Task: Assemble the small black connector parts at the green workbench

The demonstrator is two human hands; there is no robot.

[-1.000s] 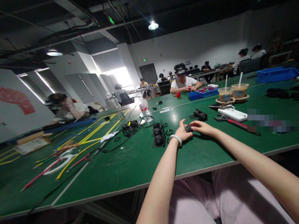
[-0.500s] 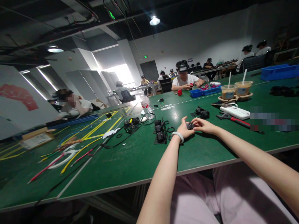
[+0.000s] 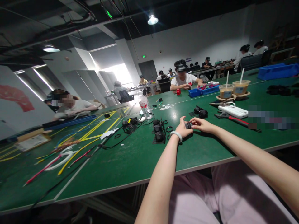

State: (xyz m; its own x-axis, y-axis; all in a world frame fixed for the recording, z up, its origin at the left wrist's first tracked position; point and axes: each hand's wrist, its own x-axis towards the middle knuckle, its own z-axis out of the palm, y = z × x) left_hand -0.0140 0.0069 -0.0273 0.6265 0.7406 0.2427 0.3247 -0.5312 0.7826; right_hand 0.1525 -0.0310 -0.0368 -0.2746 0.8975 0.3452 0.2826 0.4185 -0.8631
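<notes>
Just above the green table (image 3: 130, 161), both hands meet at a small black ribbed part (image 3: 188, 125). My left hand (image 3: 183, 129), with a pale bangle at the wrist, has its fingers around the part from the left. From the right, the fingertips of my right hand (image 3: 201, 125) pinch the part's other side. What kind of part it is cannot be made out. Left of my hands stand several black parts in a row (image 3: 159, 131), with black rings (image 3: 169, 129) beside them. Beyond my hands lies another black assembly (image 3: 199, 112).
To the right are a white power bank-like block (image 3: 233, 111), red-handled pliers (image 3: 237, 121) and two drink cups (image 3: 240, 88) in a carrier. A clear bottle (image 3: 145, 107) stands ahead. Cables (image 3: 77, 157) spread leftward. A person (image 3: 183, 79) sits opposite near blue trays (image 3: 204, 91).
The view has shifted slightly, so everything appears a little further left. Both hands stay on the black part. The person at the left has lowered a hand from near the head.
</notes>
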